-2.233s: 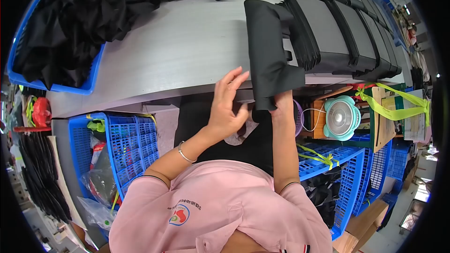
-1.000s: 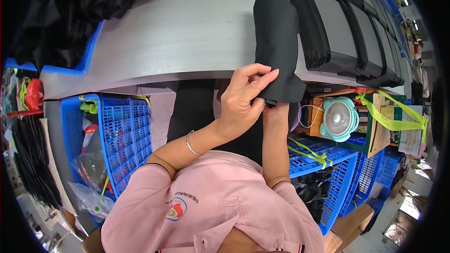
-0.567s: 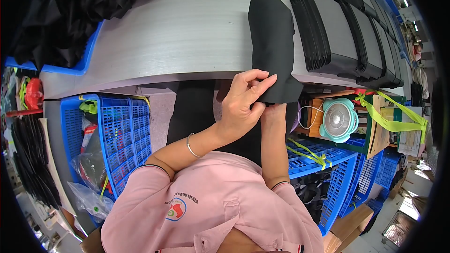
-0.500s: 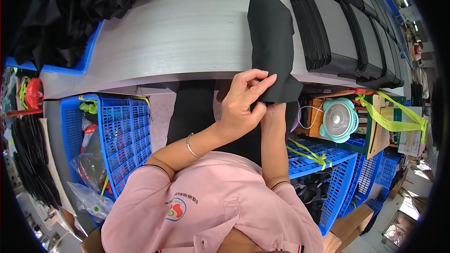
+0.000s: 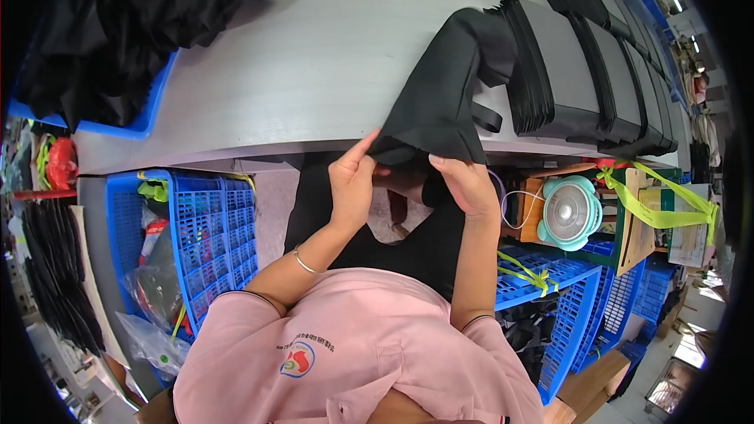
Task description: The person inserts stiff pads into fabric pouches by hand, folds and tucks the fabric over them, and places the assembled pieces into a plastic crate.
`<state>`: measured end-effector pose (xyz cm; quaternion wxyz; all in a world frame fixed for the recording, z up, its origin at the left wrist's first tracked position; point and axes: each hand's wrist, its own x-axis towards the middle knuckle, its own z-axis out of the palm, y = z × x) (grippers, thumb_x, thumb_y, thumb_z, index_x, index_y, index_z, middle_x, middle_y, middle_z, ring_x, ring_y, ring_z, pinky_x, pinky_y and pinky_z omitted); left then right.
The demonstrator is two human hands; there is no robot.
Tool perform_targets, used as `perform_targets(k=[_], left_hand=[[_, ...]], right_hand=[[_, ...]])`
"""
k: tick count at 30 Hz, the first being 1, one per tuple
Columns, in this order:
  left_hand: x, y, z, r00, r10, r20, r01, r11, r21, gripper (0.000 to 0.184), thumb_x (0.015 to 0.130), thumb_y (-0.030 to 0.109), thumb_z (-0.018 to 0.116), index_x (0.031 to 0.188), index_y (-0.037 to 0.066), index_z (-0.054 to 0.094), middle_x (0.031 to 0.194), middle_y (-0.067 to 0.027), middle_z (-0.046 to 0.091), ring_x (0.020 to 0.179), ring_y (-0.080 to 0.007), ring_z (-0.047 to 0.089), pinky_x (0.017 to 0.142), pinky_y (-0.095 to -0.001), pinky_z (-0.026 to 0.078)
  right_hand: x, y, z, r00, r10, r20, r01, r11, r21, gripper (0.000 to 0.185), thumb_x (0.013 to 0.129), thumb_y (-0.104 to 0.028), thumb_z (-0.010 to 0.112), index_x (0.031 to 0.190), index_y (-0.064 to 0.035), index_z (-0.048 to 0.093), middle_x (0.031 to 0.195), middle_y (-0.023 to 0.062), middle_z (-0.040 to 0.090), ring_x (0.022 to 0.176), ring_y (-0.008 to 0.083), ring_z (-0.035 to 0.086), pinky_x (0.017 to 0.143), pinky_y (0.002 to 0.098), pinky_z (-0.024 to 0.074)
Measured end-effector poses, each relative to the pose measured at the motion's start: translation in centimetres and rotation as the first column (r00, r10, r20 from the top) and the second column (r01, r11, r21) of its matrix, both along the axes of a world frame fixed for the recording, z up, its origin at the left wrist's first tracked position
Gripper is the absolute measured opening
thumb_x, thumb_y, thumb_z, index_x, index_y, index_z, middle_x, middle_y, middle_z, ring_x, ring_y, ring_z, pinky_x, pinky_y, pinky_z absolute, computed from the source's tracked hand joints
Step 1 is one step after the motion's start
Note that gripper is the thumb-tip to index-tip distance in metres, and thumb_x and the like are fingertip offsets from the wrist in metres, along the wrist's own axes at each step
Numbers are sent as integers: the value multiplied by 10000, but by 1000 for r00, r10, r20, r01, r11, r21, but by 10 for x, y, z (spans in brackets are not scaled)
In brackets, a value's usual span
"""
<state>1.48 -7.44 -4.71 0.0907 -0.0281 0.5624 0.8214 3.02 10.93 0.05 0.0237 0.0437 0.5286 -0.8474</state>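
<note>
At the worktable's (image 5: 298, 63) far left corner, a heap of crumpled black fabric (image 5: 157, 23) fills a blue tray (image 5: 159, 98) and spills past its rim along the back. Below the front edge, toward the left corner, stands a blue lattice crate (image 5: 212, 228) with a clear plastic bag (image 5: 157, 341) beside it.

Next comes the person in the pink shirt (image 5: 345, 345), facing the middle of the front edge. The left hand (image 5: 353, 184), a silver bracelet (image 5: 303, 261) at its wrist, pinches the near left corner of a black fabric piece (image 5: 436, 94), index finger stretched along its border. The piece stands out over the front edge, right of the middle, its far end folding over to the right; a short black strap (image 5: 488, 119) curls out from that side. The right hand (image 5: 471, 188) grips the near hem, thumb on top; its other fingers seem to be tucked underneath, though the cloth hides them from me.

Close by on the right, rows of folded grey-and-black pieces (image 5: 577, 71) run toward the worktable's right edge. Below the front edge there sits a mint-green fan (image 5: 569, 212), beside a yellow-green ribbon (image 5: 664, 212).
</note>
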Motion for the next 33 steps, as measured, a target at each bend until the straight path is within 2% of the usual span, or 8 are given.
perform_targets(k=[2,5,9,13,20,24,29,33], left_hand=[[5,11,-9,994,-11,111,3,997,76,363,949,-1,480,1284,-7,621,1053,-47,709,808,-79,640,724,-239,538],[20,32,-13,991,-65,114,51,991,120,222,949,19,504,1071,-9,687,950,-12,696,748,-62,588,685,-230,488],[24,35,-22,970,-178,168,175,984,33,165,949,24,518,952,-23,677,813,4,650,698,-47,546,614,-240,451],[30,37,-17,919,-274,283,233,958,170,166,953,37,515,1055,-14,637,855,-13,651,737,-64,561,643,-240,459],[17,44,-14,950,-212,228,116,922,370,223,931,57,583,1143,32,649,1069,-33,677,963,-137,635,886,-287,486],[-7,23,-43,847,-464,260,409,880,241,327,932,72,594,1242,-26,554,1080,-66,676,964,-139,643,865,-301,499],[-4,13,9,934,-102,343,-68,890,450,126,936,170,648,875,60,641,921,-8,653,832,-72,614,731,-269,505],[-14,0,-18,960,-12,280,-37,984,172,227,909,256,724,825,70,624,781,0,642,700,-72,633,572,-216,476]], right_hand=[[-5,-4,-21,994,-100,-47,110,823,557,335,818,9,654,1149,-12,609,1047,103,631,976,251,610,916,370,471],[-6,-42,-35,883,-60,-466,448,-190,873,479,708,42,634,1184,16,593,1020,248,622,963,437,607,953,517,445],[-7,-50,-10,995,-97,-9,-7,-158,987,482,717,-19,660,1194,9,596,1057,228,620,1010,440,590,968,514,433],[3,-62,9,839,31,-543,530,-272,803,353,762,-49,640,1113,-8,661,989,195,655,987,419,614,984,552,402],[-19,-50,-28,851,125,-510,525,-218,823,253,879,-166,586,1084,-51,680,1018,180,664,1001,381,619,978,579,390],[-42,-45,-42,983,117,-138,133,50,990,278,931,-246,568,1109,-54,664,1047,202,660,1035,387,600,947,578,381],[-35,-43,-38,950,139,-281,290,-44,956,291,968,-285,516,1072,-67,678,1057,163,667,988,375,609,899,601,365],[-26,-46,-43,955,153,-255,265,-53,963,257,969,-272,515,1093,-109,669,1028,140,668,963,348,621,899,589,370]])
